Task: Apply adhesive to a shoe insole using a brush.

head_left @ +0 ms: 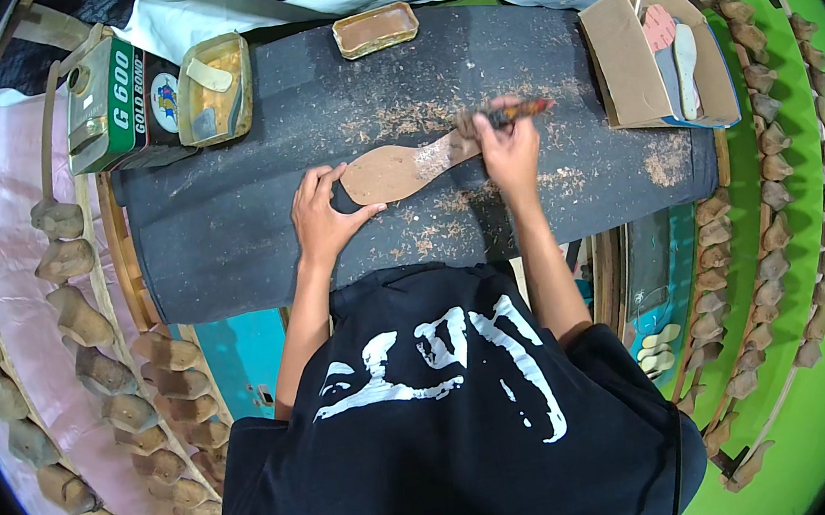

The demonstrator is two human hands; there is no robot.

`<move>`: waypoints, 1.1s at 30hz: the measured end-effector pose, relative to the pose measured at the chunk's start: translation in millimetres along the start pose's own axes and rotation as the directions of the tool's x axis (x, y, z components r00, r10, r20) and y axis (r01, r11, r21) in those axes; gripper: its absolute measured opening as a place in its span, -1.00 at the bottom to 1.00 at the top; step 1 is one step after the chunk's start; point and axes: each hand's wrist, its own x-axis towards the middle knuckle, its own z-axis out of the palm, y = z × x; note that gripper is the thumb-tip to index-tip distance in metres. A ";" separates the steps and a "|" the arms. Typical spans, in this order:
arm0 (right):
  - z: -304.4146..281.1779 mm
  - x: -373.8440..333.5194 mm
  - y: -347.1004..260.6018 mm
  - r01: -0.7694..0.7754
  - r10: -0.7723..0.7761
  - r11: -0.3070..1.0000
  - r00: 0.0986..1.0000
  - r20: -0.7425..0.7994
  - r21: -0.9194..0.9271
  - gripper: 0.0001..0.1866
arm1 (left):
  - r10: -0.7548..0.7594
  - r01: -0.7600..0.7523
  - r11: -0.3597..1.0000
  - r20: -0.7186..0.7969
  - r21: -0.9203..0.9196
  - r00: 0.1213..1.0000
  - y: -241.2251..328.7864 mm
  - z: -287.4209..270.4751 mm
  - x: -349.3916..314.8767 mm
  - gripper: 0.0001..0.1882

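Observation:
A brown shoe sole (pixel 392 172) lies flat on the dark cloth of the table, its wide end to the left. My left hand (pixel 322 210) grips that wide end, fingers on its far edge and thumb at the near edge. In my right hand (pixel 509 152), closed over the narrow end, is a short dark tool (pixel 530 107) with an orange-red tip. It is blurred and looks like a brush; its working end cannot be made out clearly. The sole's middle is pale and speckled with bits. My right hand hides part of the narrow end.
Brown shavings (pixel 664 163) litter the dark tablecloth (pixel 285 100). At the back stand a metal can (pixel 100 109), a yellowish tub (pixel 245 114), a small tray (pixel 341 41) and a cardboard box (pixel 631 84) of sole pieces. Racks of shoe lasts (pixel 82 317) line both sides.

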 end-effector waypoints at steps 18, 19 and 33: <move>134.0 182.7 -27.5 0.536 -0.360 0.785 0.803 0.475 -0.310 -0.70 | 0.004 -0.004 1.000 -0.013 0.010 1.000 -0.7 -1.0 -1.6 -0.08; 136.7 183.6 -25.1 0.550 -0.363 0.775 0.791 0.493 -0.311 -0.69 | 0.005 -0.005 1.000 -0.012 0.011 1.000 -0.9 -1.1 -1.6 -0.08; 137.4 186.8 -15.5 0.548 -0.305 0.775 0.760 0.575 -0.314 -0.43 | 0.006 -0.006 1.000 -0.012 0.021 1.000 1.3 -1.0 0.4 -0.08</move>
